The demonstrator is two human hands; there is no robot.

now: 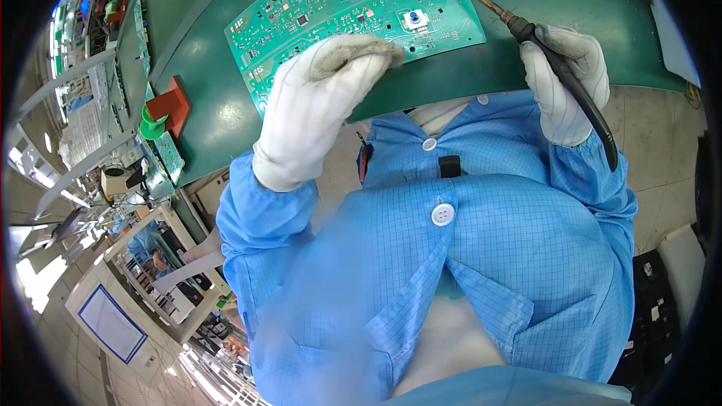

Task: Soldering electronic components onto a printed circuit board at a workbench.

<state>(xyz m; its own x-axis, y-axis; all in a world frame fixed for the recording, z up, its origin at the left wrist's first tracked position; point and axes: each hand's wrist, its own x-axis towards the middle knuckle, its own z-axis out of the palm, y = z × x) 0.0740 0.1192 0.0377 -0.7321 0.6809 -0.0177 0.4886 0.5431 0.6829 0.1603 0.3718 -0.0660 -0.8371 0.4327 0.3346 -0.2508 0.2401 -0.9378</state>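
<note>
The green circuit board (342,11) lies on the green tabletop (444,79), slanting across the upper middle of the view, its far part cut off by the upper edge. The left hand (320,98), in a white glove with greyed fingers, is at the board's near edge and hides part of it. Its fingers are curled, with thumb and forefinger brought together and their fingertips (392,53) pointing right; whether anything is pinched between them I cannot tell. Those fingertips are over the near margin of the board, just below a white component with a blue top (414,19); whether they touch the surface is not clear.

The right hand (553,94), gloved likewise, is to the right of the board and apart from it. Its fingers are closed around the black handle of a soldering iron (562,69), thumb and forefinger together near the front of the grip, the handle's rear end sticking out below the palm. The iron's shaft slants up and left, so that its tip is at the board's right edge, near a notch there; contact cannot be made out. The board thus lies left of the right hand's fingers and mostly beyond the left hand's. At the table's left is an orange-red block (174,107) beside a round green piece (152,125).
</note>
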